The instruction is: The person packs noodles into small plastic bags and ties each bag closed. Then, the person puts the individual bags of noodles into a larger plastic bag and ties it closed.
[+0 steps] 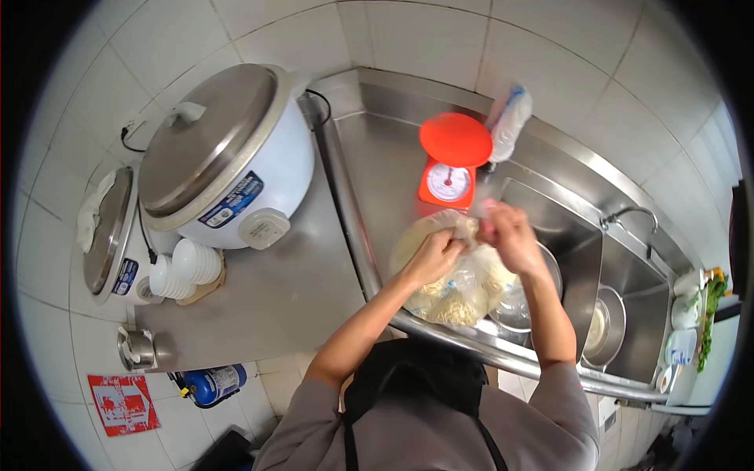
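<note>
A clear plastic bag [458, 304] with pale yellow noodles in it rests at the counter's front edge, beside the sink. My left hand [437, 257] is closed around the gathered neck of this bag. Close by on the right, my right hand [509, 235] is closed too, blurred by motion, with something small and pink at its fingertips that I cannot make out. Under and behind the bag, part of a round pale container shows at the left. A metal bowl [550, 271] is partly hidden by my right forearm.
Behind the bag stands a red kitchen scale [448, 184]; a plastic-wrapped packet [512, 125] leans beside it. Two sink basins lie to the right, with a tap [628, 216] and another metal bowl [616, 330]. Left are large rice cookers [259, 169] and stacked white bowls [196, 263].
</note>
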Tool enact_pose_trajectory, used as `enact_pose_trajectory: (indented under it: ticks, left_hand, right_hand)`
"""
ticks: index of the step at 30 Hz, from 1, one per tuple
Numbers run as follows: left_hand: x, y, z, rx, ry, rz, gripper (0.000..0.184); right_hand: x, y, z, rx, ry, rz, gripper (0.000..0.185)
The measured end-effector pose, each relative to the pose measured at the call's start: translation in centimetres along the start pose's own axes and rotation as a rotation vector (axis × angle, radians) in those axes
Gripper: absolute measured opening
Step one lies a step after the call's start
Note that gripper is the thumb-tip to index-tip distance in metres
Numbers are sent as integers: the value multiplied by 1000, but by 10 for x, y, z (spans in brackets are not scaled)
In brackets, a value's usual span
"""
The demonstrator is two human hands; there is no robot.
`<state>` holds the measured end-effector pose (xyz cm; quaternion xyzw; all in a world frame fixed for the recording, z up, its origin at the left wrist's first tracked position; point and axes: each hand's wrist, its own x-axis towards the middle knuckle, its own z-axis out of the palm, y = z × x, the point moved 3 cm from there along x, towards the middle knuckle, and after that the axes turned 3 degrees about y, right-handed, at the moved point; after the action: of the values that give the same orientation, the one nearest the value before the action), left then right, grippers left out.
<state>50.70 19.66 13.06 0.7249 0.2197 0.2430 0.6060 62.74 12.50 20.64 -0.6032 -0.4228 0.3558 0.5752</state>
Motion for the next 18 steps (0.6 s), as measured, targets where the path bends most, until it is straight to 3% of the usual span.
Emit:
enact_pose_trajectory:
  ticks: [2,5,9,12,15,18]
  left_hand:
    - [-2,8,4,69,-37,84,24]
    - [-8,-9,4,139,68,339,24]
    - [-9,-29,1,180,45,74,27]
    - [-13,-34,0,112,136,21,34]
    - [-13,-33,1,42,204,55,36]
    - [-13,-27,2,178,193,65,36]
  right_hand:
    - [1,-16,29,-201,-173,-144,39]
    - [12,-12,55,-207,-274,-84,41]
    - [38,22,52,-289,-343,-398,40]
    - [25,55,20,-170,-454,65,36]
    - [16,76,5,-283,-405,-140,29]
    - [6,64,1,-672,-293,-482,22]
